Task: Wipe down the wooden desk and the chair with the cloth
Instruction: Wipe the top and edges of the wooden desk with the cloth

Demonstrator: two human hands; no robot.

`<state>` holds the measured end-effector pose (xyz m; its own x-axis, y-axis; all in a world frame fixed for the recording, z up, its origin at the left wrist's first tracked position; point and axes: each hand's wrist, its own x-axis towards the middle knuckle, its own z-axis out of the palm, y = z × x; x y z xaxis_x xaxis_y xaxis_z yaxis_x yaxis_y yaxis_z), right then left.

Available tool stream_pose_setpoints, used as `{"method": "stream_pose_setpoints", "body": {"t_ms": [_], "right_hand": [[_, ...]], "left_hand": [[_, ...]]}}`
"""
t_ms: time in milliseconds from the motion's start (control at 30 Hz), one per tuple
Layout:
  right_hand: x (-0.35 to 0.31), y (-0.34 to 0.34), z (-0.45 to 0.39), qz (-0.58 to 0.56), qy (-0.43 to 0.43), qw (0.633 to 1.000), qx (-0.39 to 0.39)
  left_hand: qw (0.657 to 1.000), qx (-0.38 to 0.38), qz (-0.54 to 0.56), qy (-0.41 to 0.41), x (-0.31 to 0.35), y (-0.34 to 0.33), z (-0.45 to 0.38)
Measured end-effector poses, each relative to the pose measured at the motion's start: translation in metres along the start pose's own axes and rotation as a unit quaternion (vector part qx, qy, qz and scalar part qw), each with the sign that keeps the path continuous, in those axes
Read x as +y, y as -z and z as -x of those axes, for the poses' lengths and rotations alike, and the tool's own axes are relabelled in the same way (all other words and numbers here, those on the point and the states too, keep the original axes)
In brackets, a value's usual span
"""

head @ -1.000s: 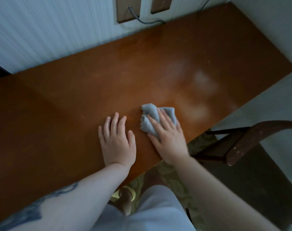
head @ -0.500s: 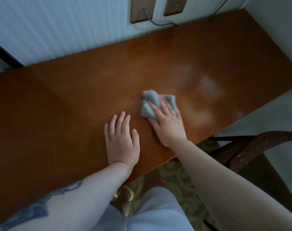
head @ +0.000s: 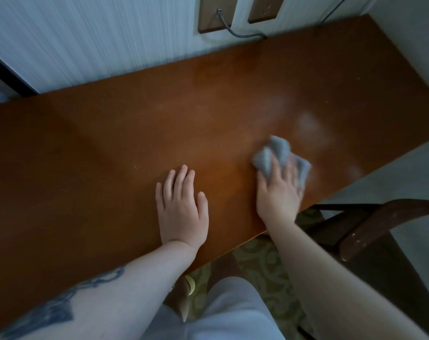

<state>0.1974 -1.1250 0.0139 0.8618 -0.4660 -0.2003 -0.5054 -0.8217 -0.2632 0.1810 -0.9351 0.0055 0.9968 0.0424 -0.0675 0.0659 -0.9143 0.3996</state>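
**Cloth pressed to the desk near its front edge**

The crumpled grey cloth (head: 279, 155) lies on the wooden desk (head: 110, 148), towards the right and close to the front edge. The right hand (head: 278, 192) presses down on it with fingers spread flat, the cloth bunching out beyond the fingertips; the hand is blurred. The left hand (head: 181, 209) rests palm-down and empty on the bare desk, fingers extended, just left of the right. Pale smears show on the wood beyond the cloth. The dark wooden chair (head: 370, 229) stands at lower right, beside the desk.
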Motion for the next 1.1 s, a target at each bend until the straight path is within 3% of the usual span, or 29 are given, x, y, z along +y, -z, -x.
{"method": "stream_pose_setpoints", "body": {"t_ms": [67,133,200,267,300,333,367,433,467,533,600,633,700,767,800,833,900,967,1033,1100], "right_hand": [[0.007,-0.011,0.026,-0.028,-0.106,0.992,0.067],[-0.006,-0.022,0.054,-0.005,-0.074,0.996,0.056],[-0.028,-0.027,0.064,0.028,0.071,0.997,0.02],[-0.042,-0.02,0.05,0.06,0.262,0.963,-0.03],[-0.042,-0.014,0.035,0.083,0.319,0.942,-0.056],[-0.038,-0.008,0.02,0.093,0.321,0.939,-0.084],[-0.03,-0.003,0.008,0.092,0.264,0.956,-0.091],[-0.007,-0.002,0.003,0.038,0.072,0.997,-0.015],[-0.004,-0.004,0.012,0.013,-0.003,1.0,0.024],[-0.011,-0.015,0.039,0.024,-0.009,0.999,0.028],[-0.03,-0.018,0.058,0.048,0.157,0.985,-0.052],[-0.04,-0.017,0.056,0.066,0.274,0.954,-0.1],[-0.059,-0.005,0.023,0.121,0.472,0.854,-0.183],[-0.073,0.005,-0.03,0.198,0.541,0.781,-0.242],[-0.078,0.009,-0.051,0.207,0.513,0.796,-0.246],[-0.079,0.009,-0.066,0.167,0.459,0.844,-0.221],[-0.079,-0.003,-0.066,0.073,0.352,0.927,-0.105],[-0.082,-0.02,-0.038,0.064,0.322,0.943,-0.046],[-0.096,-0.025,-0.014,0.086,0.408,0.902,-0.11],[-0.119,-0.019,-0.028,0.138,0.563,0.794,-0.181]], "left_hand": [[1.0,0.002,-0.003,0.002,0.0,0.0,0.0],[1.0,0.002,-0.003,0.0,0.0,-0.001,0.0],[1.0,0.003,0.001,-0.001,0.0,0.0,0.0],[1.0,0.006,-0.002,-0.002,0.001,0.001,0.0],[1.0,0.007,-0.006,-0.003,0.001,0.001,0.0],[1.0,0.005,-0.007,-0.003,0.001,0.001,0.0],[1.0,0.002,-0.007,-0.002,0.0,0.0,0.0],[1.0,0.0,-0.005,0.0,-0.001,-0.001,0.0],[1.0,0.001,-0.002,0.003,-0.001,-0.001,0.0],[1.0,0.011,0.01,0.013,0.0,-0.002,0.0],[0.998,0.034,0.031,0.032,-0.001,-0.002,0.001],[0.997,0.045,0.045,0.044,-0.002,-0.001,0.001],[0.993,0.067,0.07,0.069,-0.002,-0.001,0.002],[0.987,0.082,0.088,0.105,0.001,0.0,0.001],[0.983,0.084,0.102,0.13,0.003,-0.001,-0.002],[0.976,0.092,0.118,0.158,0.006,0.0,-0.006],[0.963,0.133,0.132,0.195,0.009,0.003,-0.02],[0.951,0.174,0.12,0.225,0.007,0.007,-0.036],[0.931,0.204,0.114,0.28,-0.001,0.01,-0.055],[0.907,0.22,0.11,0.342,-0.009,0.013,-0.07]]}}
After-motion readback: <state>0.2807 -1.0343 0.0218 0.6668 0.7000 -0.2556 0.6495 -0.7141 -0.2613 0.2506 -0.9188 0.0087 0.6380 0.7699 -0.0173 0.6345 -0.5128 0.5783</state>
